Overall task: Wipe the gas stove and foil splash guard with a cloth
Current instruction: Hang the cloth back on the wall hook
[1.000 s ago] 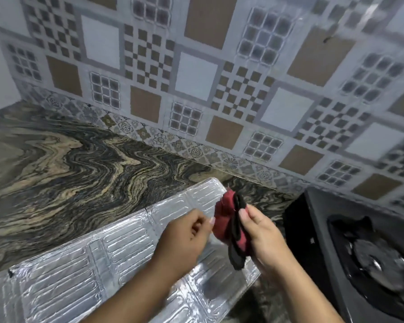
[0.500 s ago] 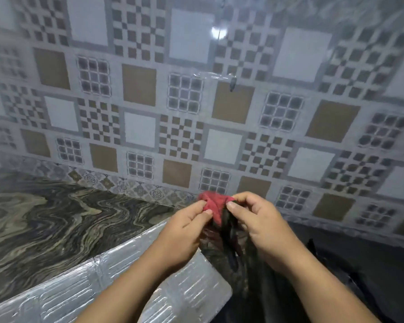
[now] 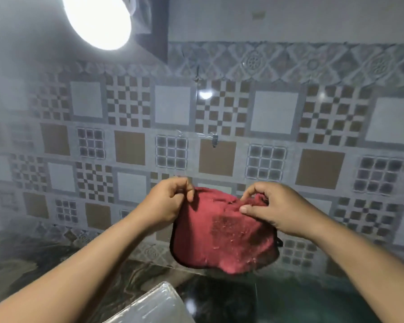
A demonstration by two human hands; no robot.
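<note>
A red cloth (image 3: 222, 234) with a dark edge hangs spread out in front of the tiled wall, held up in the air. My left hand (image 3: 166, 201) pinches its upper left corner. My right hand (image 3: 273, 206) pinches the bunched upper right edge. The cloth's face shows bits of lint and a darker patch. A corner of the foil splash guard (image 3: 154, 306) lies flat on the counter at the bottom, below my left forearm. The gas stove (image 3: 289, 299) is only a dark blurred area at the bottom right.
A patterned tile wall (image 3: 219, 136) fills the view behind the cloth. A bright lamp (image 3: 98, 19) glares at the top left. The dark marbled counter (image 3: 33, 259) runs along the lower left.
The view has tilted up from the counter to the wall. My hands have moved apart and raised the cloth, opening it from a bunched wad into a spread sheet.
</note>
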